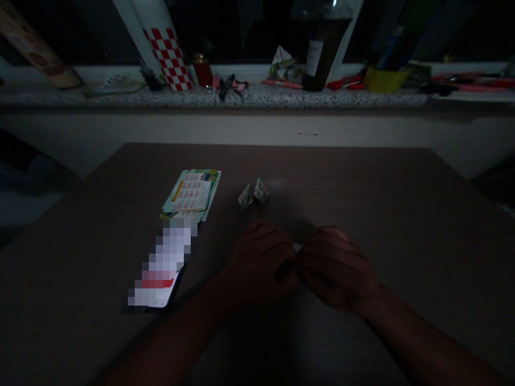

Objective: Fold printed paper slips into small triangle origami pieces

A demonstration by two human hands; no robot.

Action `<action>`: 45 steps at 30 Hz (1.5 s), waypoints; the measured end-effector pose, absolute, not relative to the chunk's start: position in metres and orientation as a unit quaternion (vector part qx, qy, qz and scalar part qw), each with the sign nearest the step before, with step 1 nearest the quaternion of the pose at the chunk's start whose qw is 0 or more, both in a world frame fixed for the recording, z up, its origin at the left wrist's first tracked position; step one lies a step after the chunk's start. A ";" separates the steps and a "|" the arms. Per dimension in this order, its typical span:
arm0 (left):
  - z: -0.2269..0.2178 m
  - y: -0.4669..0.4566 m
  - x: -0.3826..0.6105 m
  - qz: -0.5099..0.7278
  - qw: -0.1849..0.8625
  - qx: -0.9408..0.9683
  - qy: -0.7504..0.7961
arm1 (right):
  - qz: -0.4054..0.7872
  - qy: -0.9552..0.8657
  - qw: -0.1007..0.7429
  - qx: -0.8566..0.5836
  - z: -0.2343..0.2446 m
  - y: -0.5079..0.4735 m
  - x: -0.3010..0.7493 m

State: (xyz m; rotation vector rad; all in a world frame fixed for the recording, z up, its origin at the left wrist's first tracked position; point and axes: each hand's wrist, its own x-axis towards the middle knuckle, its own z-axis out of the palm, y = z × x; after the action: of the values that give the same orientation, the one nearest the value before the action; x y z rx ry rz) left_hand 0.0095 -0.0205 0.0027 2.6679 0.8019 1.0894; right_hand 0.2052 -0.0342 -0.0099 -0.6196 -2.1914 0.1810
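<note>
Piece [296,247], pale, mostly hidden, sits between your left hand [263,262] and right hand [338,268], over counter [394,203]; both look pinched on it. Likely paper: light, thin, not slippery, easily creased or torn. Hold edges, fingertips only, softly.

I can read nothing. Print on the cards [192,190] and the label [314,58] on the dark container [330,53] is too small.

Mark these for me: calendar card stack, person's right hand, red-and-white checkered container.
Calendar card stack [190,194]: head view, printed face of the top card.
Right hand [340,268]: head view, back of the hand.
Red-and-white checkered container [169,56]: head view, checkered side wall.
</note>
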 end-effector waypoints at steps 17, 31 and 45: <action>0.003 -0.007 -0.013 0.369 0.037 0.872 0.319 | 0.094 -0.811 0.495 -0.296 0.000 -0.037 0.213; 0.003 -0.022 0.004 0.366 0.088 0.889 0.262 | 0.121 -0.825 0.480 -0.274 -0.003 -0.035 0.203; -0.002 -0.026 0.012 0.381 0.134 0.884 0.236 | 0.109 -0.827 0.481 -0.268 -0.010 -0.034 0.198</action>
State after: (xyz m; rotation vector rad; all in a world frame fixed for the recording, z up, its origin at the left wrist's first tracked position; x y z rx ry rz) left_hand 0.0121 -0.0260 -0.0018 2.5619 0.6830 1.1042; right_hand 0.1985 -0.0339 -0.0096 -0.6530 -2.0174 0.2662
